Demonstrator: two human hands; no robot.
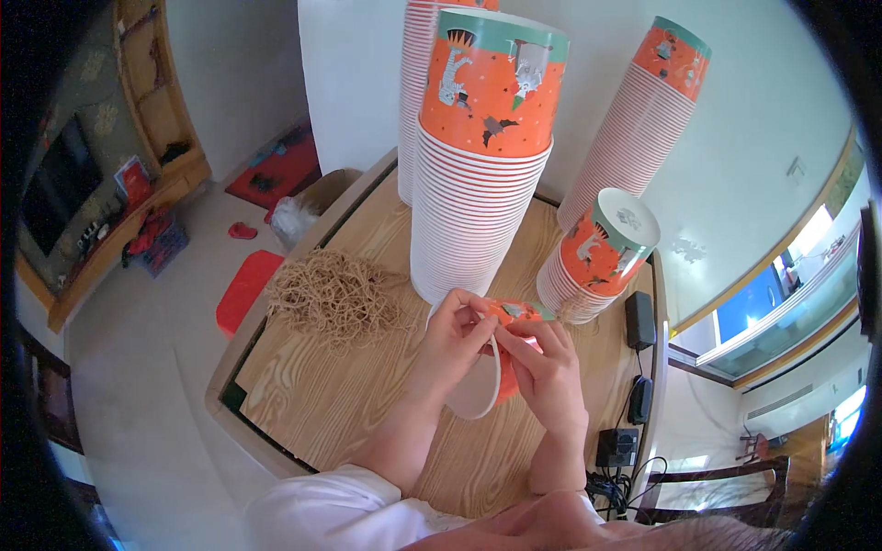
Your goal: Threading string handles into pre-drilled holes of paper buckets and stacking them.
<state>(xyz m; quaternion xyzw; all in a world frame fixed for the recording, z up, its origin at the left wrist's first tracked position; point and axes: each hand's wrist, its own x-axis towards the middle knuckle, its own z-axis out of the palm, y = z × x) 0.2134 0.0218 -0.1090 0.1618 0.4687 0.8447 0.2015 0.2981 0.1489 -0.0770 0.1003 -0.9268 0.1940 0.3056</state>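
An orange paper bucket (474,389) lies tilted on its side between my hands, its white inside turned to the left. My left hand (457,338) is closed on its rim, with thumb and forefinger pinched together. From the outer side, my right hand (549,369) grips the same rim, and its fingertips meet those of the left. Whether a cord is between the fingertips is too small to tell. Left of my left hand lies a loose heap of brown twine pieces (333,296). Just beyond my hands rises a tall stack of upside-down paper buckets (478,197).
A shorter bucket stack (602,257) stands to the right, with another tall stack (634,124) behind it. Black power adapters (617,448) and cables lie along the right edge of the wooden table (312,404). A red stool (248,292) stands beside its left edge.
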